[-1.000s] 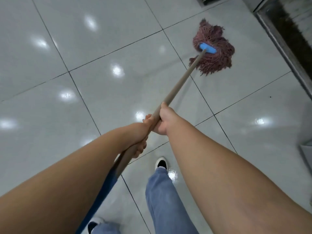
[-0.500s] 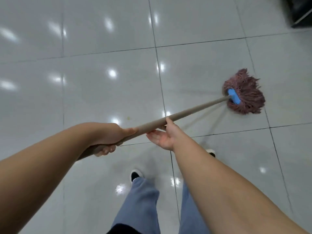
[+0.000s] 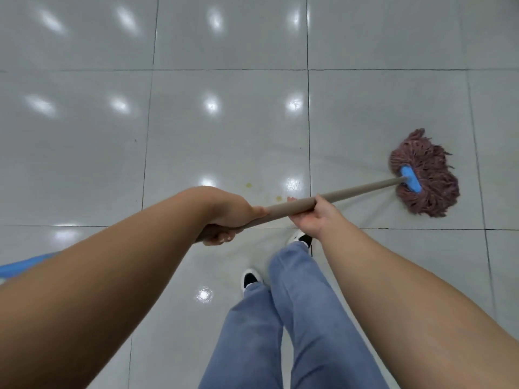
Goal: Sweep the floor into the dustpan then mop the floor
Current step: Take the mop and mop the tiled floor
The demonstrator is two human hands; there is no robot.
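Note:
A mop with a reddish-brown string head (image 3: 427, 175) and a blue clamp (image 3: 410, 178) lies flat on the glossy white tiled floor (image 3: 224, 130) at the right. Its tan handle (image 3: 356, 190) slants down to the left into both hands. My left hand (image 3: 230, 217) grips the handle from above, lower on the shaft. My right hand (image 3: 311, 216) holds it from below, palm up, a little farther along. The blue end of the handle (image 3: 25, 265) shows at the left edge behind my left forearm. Small yellowish spots (image 3: 248, 185) mark the tile just beyond the hands.
My legs in blue jeans (image 3: 292, 318) and black-and-white shoes (image 3: 250, 279) stand below the hands. Dark grout lines cross the floor, and ceiling lights reflect in it.
The view has swung left and the dark fixtures at the right have left the frame. The mop head has moved from ahead of me to my right. My right hand has closed under the handle.

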